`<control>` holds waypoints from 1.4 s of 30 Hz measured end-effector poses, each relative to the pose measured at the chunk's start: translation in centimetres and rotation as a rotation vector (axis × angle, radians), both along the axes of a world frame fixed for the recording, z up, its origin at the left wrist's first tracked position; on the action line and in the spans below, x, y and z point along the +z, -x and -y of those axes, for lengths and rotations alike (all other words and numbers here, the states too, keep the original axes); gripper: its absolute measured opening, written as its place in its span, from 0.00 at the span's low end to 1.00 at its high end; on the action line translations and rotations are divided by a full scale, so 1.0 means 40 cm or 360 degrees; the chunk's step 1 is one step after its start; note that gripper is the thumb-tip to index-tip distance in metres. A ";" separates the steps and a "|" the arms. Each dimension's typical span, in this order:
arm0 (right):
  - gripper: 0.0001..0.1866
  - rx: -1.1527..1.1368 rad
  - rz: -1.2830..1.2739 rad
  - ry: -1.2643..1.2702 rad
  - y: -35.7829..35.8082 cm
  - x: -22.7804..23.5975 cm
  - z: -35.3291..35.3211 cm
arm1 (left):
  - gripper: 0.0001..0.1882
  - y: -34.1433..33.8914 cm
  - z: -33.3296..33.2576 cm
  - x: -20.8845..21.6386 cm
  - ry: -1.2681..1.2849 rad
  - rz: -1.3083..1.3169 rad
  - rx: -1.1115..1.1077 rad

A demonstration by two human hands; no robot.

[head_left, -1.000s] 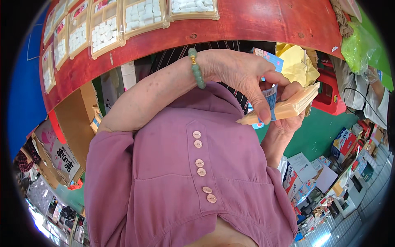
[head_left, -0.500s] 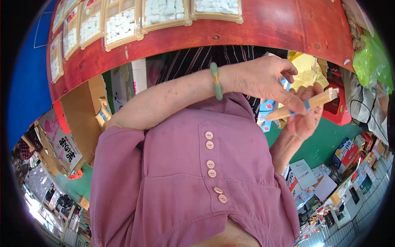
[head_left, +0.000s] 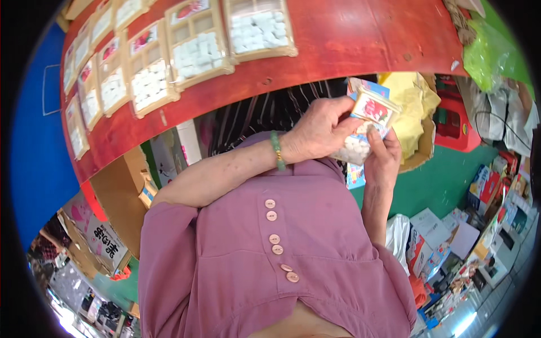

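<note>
Both hands are raised in front of my chest, below the table edge, around one small beige pack (head_left: 376, 110). It has a clear cover, a picture label with red on it, and white pieces towards its lower end. My left hand (head_left: 322, 128), with a green beaded bracelet at the wrist, has its fingers closed on the pack's left side. From the other side my right hand (head_left: 384, 155) grips it, thumb on the front face. The pack's back and the right fingers behind it are hidden.
On the red table (head_left: 349, 50) stand several similar beige packs (head_left: 203, 53) of white pieces. A cardboard box with yellow paper (head_left: 414, 112) and a red plastic stool (head_left: 456, 121) are right of my hands. Another open carton (head_left: 121, 188) sits at the left.
The pack has turned from edge-on so its label face shows, and both hands have shifted slightly left with it. The view has tilted, bringing more of the table packs into sight.
</note>
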State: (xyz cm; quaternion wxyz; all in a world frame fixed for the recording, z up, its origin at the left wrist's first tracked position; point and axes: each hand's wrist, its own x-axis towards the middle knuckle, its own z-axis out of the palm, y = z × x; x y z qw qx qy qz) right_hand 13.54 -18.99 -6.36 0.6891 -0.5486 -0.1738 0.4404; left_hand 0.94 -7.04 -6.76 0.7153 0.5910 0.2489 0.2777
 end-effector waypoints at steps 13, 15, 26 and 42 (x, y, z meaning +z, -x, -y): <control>0.13 0.0879 0.0369 -0.0252 0.012 0.028 -0.048 | 0.11 0.219 -0.058 0.120 -0.0775 -0.0174 0.0100; 0.22 0.1357 0.0531 -0.0036 0.069 0.063 -0.111 | 0.09 0.332 -0.057 0.142 -0.0925 -0.0344 0.0209; 0.24 0.1134 0.2088 0.0238 0.138 -0.197 -0.320 | 0.11 0.955 0.080 0.162 -0.0570 -0.2564 0.1008; 0.16 0.0852 0.3010 -0.0186 0.154 -0.346 -0.460 | 0.16 0.897 0.090 0.099 -0.0746 -0.1885 0.1428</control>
